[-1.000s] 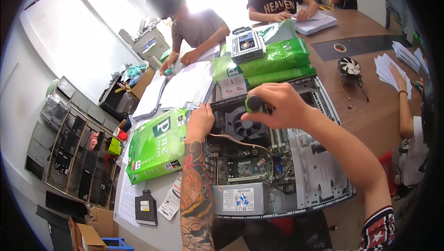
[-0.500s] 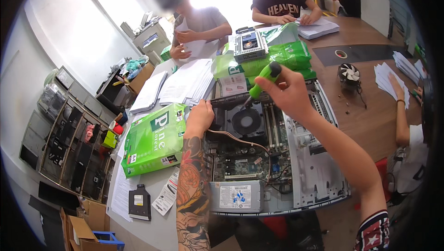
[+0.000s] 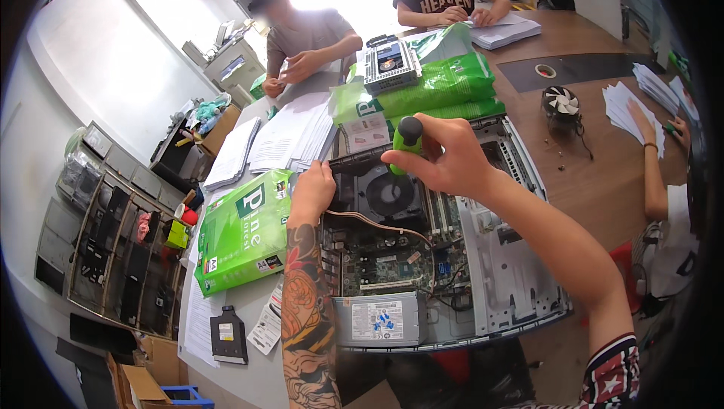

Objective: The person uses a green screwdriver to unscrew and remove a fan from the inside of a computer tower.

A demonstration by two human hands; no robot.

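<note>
An open desktop computer case point(image 3: 504, 288) lies flat in front of me. My right hand point(image 3: 450, 154) grips a screwdriver point(image 3: 408, 134) with a green and black handle, held nearly upright over the black cooling fan point(image 3: 389, 195). The screwdriver's tip is not clear to see. My left hand point(image 3: 312, 187) is closed on the case's left edge, by the fan's corner. Below the fan lie the circuit board point(image 3: 383, 267) and a twisted cable point(image 3: 377, 220). A silver power supply point(image 3: 385, 321) sits at the near side of the case.
A green paper package point(image 3: 241, 232) lies left of the case, near a black drive point(image 3: 228, 335). Beyond the case, a metal drive cage point(image 3: 388, 66) rests on green packages point(image 3: 452, 81). A loose fan point(image 3: 561, 103) and tape roll point(image 3: 545, 71) are at right. Other people handle papers.
My right hand has moved left and slightly down, bringing the screwdriver from a slant to nearly upright over the fan. The left hand still holds the case edge. The view has shifted slightly.
</note>
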